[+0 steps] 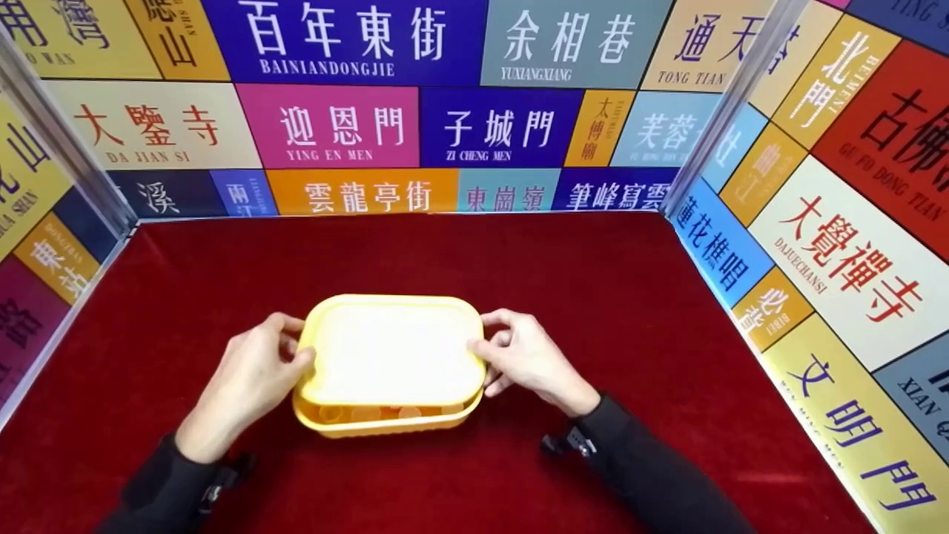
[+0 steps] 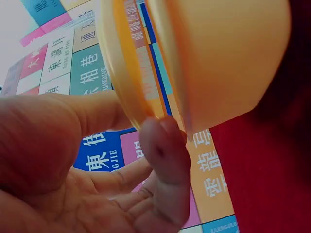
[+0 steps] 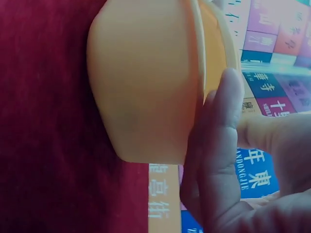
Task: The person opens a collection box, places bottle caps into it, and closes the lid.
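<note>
A yellow box (image 1: 385,429) sits on the red cloth, and its yellow-rimmed lid (image 1: 393,348) lies over it, tilted. Along the front a gap shows small, orange, roundish contents that are too hidden to identify. My left hand (image 1: 248,374) pinches the lid's left end between thumb and fingers. At the right end, my right hand (image 1: 530,360) pinches the lid the same way, its lower fingers near the box rim. Both wrist views show a narrow gap between the lid (image 2: 114,63) and the box (image 3: 146,82).
Dark red cloth (image 1: 593,282) covers the table around the box. Upright panels (image 1: 341,126) with coloured blocks of Chinese lettering stand at the back and both sides. Black sleeves with wrist-worn devices (image 1: 582,443) cover both forearms.
</note>
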Demonstrator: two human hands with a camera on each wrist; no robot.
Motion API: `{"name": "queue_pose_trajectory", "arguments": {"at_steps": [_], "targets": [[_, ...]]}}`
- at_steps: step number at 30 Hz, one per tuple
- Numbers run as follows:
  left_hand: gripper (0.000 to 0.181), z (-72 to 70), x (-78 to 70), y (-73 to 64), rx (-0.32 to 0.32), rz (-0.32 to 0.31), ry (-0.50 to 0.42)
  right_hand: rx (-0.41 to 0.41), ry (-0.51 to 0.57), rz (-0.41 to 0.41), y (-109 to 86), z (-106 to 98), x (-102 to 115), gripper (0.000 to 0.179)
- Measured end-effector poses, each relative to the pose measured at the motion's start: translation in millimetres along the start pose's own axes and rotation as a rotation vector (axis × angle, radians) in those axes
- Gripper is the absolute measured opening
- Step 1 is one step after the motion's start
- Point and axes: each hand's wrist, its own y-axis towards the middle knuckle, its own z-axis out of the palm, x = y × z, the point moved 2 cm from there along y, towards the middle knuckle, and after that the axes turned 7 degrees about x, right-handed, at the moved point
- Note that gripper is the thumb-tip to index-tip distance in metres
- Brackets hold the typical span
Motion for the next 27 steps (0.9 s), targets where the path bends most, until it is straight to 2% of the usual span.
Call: {"name": "queue_pose_trajectory", "arguments": {"at_steps": [5, 8, 13, 20, 27], "targets": [[0.043, 3.9, 2.1, -4.2, 0.001, -0.001, 0.048, -0.007, -0.113, 0.010, -3.5, 4, 0, 0.045], [0.043, 6.8, 4.0, -6.8, 0.022, -0.004, 0.041, 0.000, -0.136, 0.011, -4.2, 5, 2, 0.045], [0.043, 8.9, 3.6, -9.8, 0.061, -0.017, 0.001, 0.049, -0.112, 0.018, -4.9, 5, 3, 0.046], [0.049, 10.7, 2.3, -13.8, 0.173, -0.091, -0.118, 0.091, -0.103, 0.016, -4.5, 4, 3, 0.040], [0.062, 11.6, 2.8, -14.1, 0.262, -0.109, -0.185, 0.121, -0.073, 0.013, -4.2, 4, 2, 0.042]]}}
